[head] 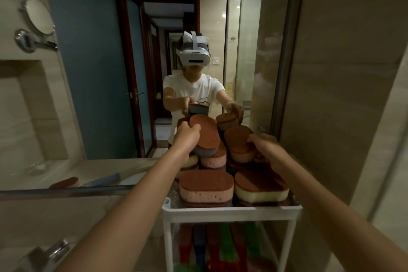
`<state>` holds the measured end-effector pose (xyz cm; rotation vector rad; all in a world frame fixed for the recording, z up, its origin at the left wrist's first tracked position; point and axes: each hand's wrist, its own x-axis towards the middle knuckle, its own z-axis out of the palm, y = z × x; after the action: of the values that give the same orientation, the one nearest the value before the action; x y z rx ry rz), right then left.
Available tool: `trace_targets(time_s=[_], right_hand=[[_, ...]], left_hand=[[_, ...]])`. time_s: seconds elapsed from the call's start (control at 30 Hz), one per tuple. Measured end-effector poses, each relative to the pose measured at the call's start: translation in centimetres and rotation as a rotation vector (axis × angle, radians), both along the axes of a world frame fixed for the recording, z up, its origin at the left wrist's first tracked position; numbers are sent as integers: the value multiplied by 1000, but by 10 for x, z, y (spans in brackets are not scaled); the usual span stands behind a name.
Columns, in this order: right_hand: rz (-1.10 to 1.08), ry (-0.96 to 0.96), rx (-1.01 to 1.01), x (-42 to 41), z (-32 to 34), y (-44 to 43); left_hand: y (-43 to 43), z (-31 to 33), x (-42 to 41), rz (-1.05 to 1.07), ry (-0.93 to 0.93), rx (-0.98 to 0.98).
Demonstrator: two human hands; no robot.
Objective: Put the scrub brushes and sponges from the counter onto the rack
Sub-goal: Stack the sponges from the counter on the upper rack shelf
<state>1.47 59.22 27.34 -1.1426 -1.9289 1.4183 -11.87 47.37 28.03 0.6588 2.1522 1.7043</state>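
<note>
A white rack (pixel 231 208) stands against the mirror, its top shelf piled with brown-topped sponges. My left hand (pixel 185 136) grips a blue-bodied sponge (pixel 206 137), tilted on its side above the pile. My right hand (pixel 268 147) is closed on a pink-bodied sponge (pixel 239 143) at the pile's right. A pink sponge (pixel 206 186) and a cream sponge (pixel 261 187) lie flat at the shelf's front. Coloured scrub brushes (pixel 223 247) stand blurred on the lower shelf.
The mirror (pixel 154 62) behind the rack reflects a person and both hands. A glass ledge (pixel 66 192) runs left of the rack, with another sponge (pixel 65 182) beyond it. A chrome tap (pixel 57 249) sits at lower left. A stone wall (pixel 342 95) closes the right side.
</note>
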Motion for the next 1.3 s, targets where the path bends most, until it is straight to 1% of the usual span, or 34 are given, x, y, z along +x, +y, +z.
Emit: trace_targets(time_s=[0.1, 0.13, 0.2, 0.27, 0.3, 0.37, 0.43, 0.53, 0.67, 0.73, 0.77, 0.8, 0.83, 0.9, 0.97, 1.03, 1.07, 1.13, 1.23, 1.3], right_hand=[[27, -59, -21, -3, -1, -3], [36, -86, 0, -3, -3, -4], [73, -152, 93, -3, -3, -4], [106, -198, 244, -1, -2, -4], [109, -171, 335, 1, -1, -4], [88, -17, 451, 6, 1, -6], [101, 164, 391, 12, 6, -10], [201, 303, 173, 22, 12, -13], [147, 271, 38, 36, 16, -6], [106, 253, 14, 41, 17, -4], [74, 238, 37, 44, 18, -4], [32, 226, 80, 47, 17, -3], [-17, 223, 142, 49, 17, -3], [-101, 198, 328, 52, 12, -1], [-164, 107, 508, 53, 4, 0], [-206, 24, 581, 52, -5, 2], [-215, 5, 559, 50, -9, 4], [-218, 16, 416, 47, -12, 7], [-198, 101, 49, 40, -8, 11], [-197, 142, -134, 37, -7, 14]], left_hand=[[2, -1, -2, 10, -39, 16], [2, -2, -2, 11, -68, 30], [2, -1, -2, 10, -127, 79], [3, 2, -1, 12, -171, 135], [5, 4, 0, 10, -188, 171], [11, 10, 6, -6, -216, 233], [18, 16, 16, -44, -242, 272], [33, 19, 31, -91, -287, 293], [43, 23, 51, -180, -374, 326], [46, 20, 56, -219, -393, 333], [46, 18, 60, -218, -345, 304], [48, 13, 60, -208, -259, 256], [48, 10, 59, -182, -134, 188], [47, 1, 58, -110, 161, 29], [43, -5, 57, -67, 408, -203], [39, -9, 56, -90, 556, -428], [37, -12, 55, -123, 601, -502], [34, -16, 54, -196, 656, -580], [33, -18, 50, -238, 662, -583], [33, -17, 47, -240, 652, -567]])
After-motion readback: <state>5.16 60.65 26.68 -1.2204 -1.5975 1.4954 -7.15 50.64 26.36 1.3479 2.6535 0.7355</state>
